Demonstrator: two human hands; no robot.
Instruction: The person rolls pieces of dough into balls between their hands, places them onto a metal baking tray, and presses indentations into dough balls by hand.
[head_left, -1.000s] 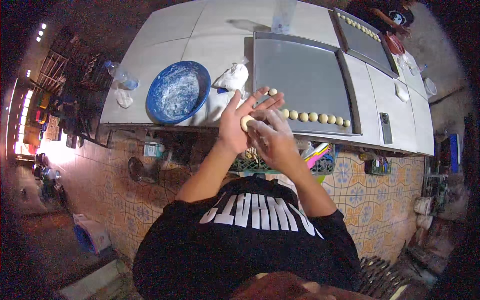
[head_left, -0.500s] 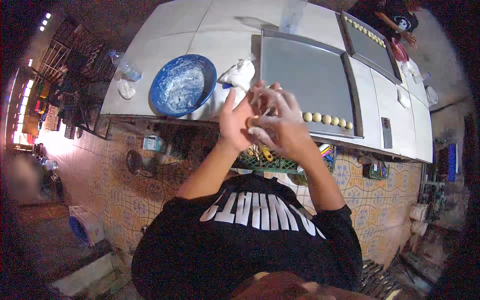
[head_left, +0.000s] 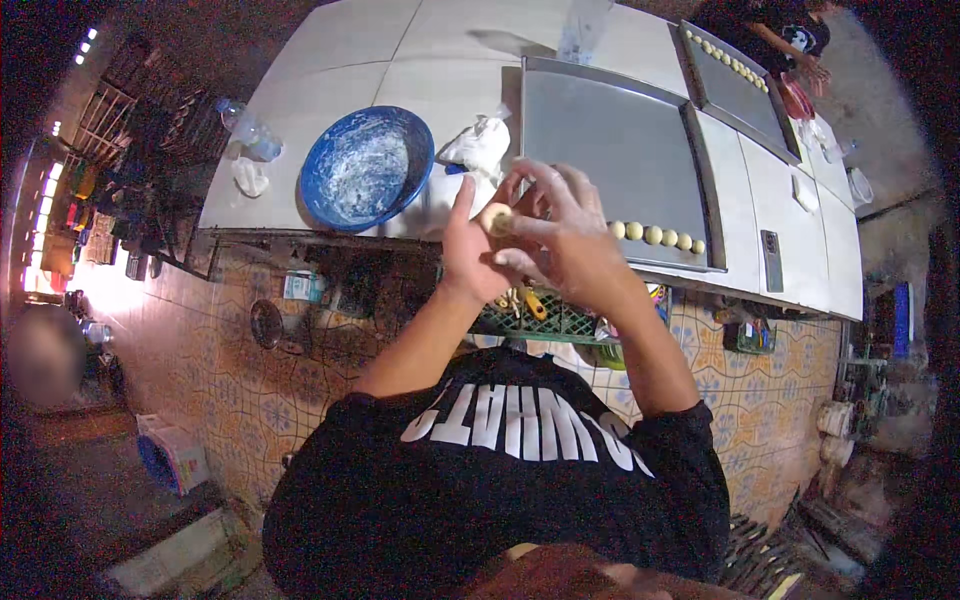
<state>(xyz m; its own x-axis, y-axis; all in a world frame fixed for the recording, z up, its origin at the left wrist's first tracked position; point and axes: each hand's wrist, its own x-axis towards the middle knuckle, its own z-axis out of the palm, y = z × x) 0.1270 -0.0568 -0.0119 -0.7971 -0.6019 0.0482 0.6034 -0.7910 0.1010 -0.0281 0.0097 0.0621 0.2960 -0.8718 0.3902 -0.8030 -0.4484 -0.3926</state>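
Observation:
A small pale dough ball (head_left: pixel 494 219) sits in my left hand (head_left: pixel 468 252), whose palm is turned up with the thumb standing along the ball's left side. My right hand (head_left: pixel 572 235) curves over from the right, fingers bent and dusted with flour, its thumb pressing against the dough. Part of the left hand's fingers is hidden behind the right. Beyond both hands lies a grey metal tray (head_left: pixel 610 140); along its near edge runs a row of smooth dough balls (head_left: pixel 653 236). To the left stands a blue basin (head_left: pixel 411 165) coated inside with flour.
A white plastic bag (head_left: pixel 478 143) rests between basin and tray. Plastic bottles (head_left: pixel 255 138) stand at the table's left end. A second tray (head_left: pixel 745 110) with dough balls lies at the far right, near another person's hand (head_left: pixel 818 75). Below the table edge sits a green crate (head_left: pixel 560 328).
The dough ball now shows more fully at the base of the left thumb. My right fingers have shifted slightly over it. Tray and basin look unchanged.

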